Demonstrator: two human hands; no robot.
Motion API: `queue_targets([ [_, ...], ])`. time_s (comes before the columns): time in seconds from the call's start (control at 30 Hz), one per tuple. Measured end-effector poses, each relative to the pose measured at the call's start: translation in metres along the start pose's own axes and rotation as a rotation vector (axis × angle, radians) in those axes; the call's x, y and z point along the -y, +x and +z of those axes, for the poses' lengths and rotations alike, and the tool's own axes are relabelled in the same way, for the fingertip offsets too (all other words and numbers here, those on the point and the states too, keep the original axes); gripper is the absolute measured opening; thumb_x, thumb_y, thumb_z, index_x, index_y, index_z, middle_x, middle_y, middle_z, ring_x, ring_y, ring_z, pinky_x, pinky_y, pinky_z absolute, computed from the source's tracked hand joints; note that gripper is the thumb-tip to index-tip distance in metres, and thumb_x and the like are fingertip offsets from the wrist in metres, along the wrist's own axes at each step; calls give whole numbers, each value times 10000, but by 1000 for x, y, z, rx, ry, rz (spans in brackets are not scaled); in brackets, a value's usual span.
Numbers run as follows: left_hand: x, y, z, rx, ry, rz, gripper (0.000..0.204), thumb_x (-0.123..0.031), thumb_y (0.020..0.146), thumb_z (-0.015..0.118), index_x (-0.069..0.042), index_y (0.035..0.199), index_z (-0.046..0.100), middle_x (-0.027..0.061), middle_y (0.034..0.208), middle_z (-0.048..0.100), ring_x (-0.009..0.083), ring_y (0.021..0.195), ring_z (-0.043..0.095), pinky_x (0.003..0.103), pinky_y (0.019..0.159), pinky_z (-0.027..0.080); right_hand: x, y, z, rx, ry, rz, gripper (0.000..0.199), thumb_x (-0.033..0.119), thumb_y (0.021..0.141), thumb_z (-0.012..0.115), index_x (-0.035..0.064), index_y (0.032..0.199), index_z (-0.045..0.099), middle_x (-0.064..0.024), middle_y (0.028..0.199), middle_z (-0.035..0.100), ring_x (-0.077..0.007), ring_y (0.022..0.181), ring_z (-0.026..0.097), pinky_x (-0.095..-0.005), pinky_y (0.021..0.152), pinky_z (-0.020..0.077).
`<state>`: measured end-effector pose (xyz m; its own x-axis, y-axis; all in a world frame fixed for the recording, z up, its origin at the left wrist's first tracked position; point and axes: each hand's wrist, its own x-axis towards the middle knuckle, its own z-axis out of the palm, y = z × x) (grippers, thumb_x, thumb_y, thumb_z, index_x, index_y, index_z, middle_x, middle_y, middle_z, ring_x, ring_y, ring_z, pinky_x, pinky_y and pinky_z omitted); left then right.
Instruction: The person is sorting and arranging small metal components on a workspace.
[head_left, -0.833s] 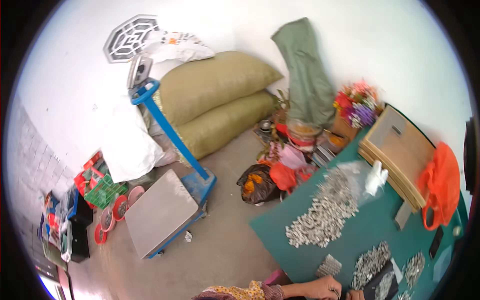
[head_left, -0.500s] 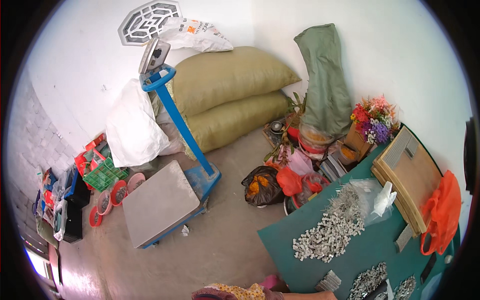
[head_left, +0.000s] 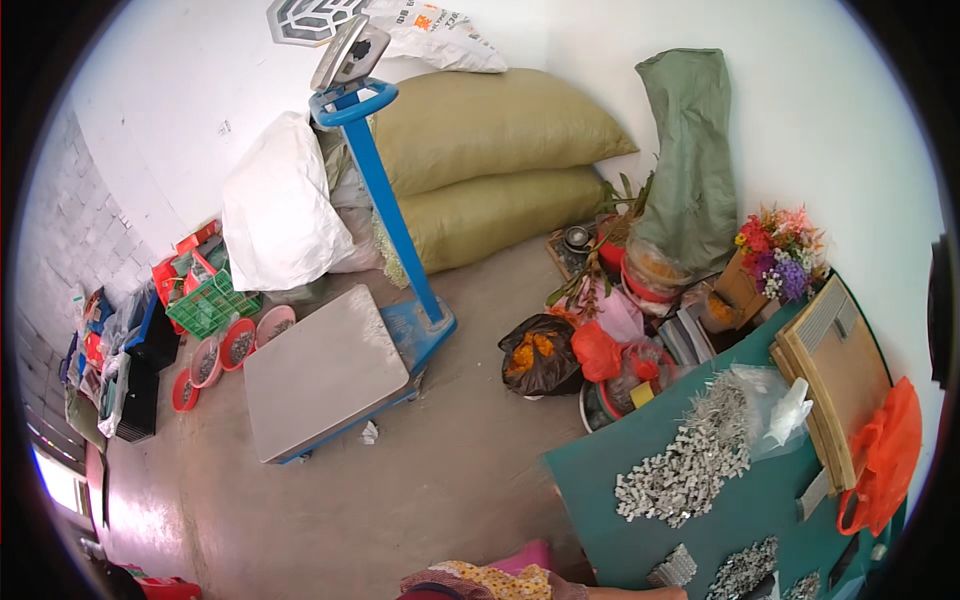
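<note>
Hands out of frame; finger state cannot be told. Forearm at lower edge beside green table, near heap of small metal parts.

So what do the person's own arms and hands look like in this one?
Little shows. At the lower edge there is a sleeve in a busy yellow, red and dark floral print, with a bare forearm running right from it. Both hands are out of view.
</note>
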<state>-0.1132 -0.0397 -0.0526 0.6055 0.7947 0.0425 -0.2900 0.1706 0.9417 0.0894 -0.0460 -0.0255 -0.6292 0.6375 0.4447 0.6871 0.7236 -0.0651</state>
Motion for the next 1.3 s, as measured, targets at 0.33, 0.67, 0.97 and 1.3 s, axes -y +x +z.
queue_targets([
  [0.33, -14, 6, -1, 57, 64, 28, 115, -92, 855, 675, 8, 868, 730, 102, 677, 691, 174, 544, 652, 311, 508, 515, -1, -4, -6, 0, -34, 72, 269, 237, 941, 564, 7, 1044, 659, -174, 954, 628, -390, 890, 562, -507, 783, 456],
  [0.67, -13, -5, -3, -5, 36, 23, 118, -80, 857, 656, 26, 854, 708, 90, 617, 655, 152, 512, 625, 289, 479, 488, 9, 9, -9, 65, 51, 70, 271, 115, 814, 602, 32, 1067, 654, -127, 911, 595, -331, 883, 552, -476, 770, 408],
  [0.97, -14, 5, -8, 87, -48, -262, 135, -139, 895, 679, -44, 985, 712, 37, 664, 650, 80, 579, 616, 240, 530, 497, 1, 5, -6, 3, 21, 24, 295, 96, 625, 647, 74, 918, 676, -27, 809, 582, -224, 789, 540, -404, 769, 386],
  [1.3, -29, 4, -2, -43, 131, -317, 101, -24, 866, 694, 4, 951, 741, 60, 738, 700, 94, 627, 664, 214, 529, 522, -18, -20, -38, -127, 91, 309, 242, 28, 703, 713, 68, 940, 683, -19, 860, 611, -225, 825, 547, -384, 765, 394],
])
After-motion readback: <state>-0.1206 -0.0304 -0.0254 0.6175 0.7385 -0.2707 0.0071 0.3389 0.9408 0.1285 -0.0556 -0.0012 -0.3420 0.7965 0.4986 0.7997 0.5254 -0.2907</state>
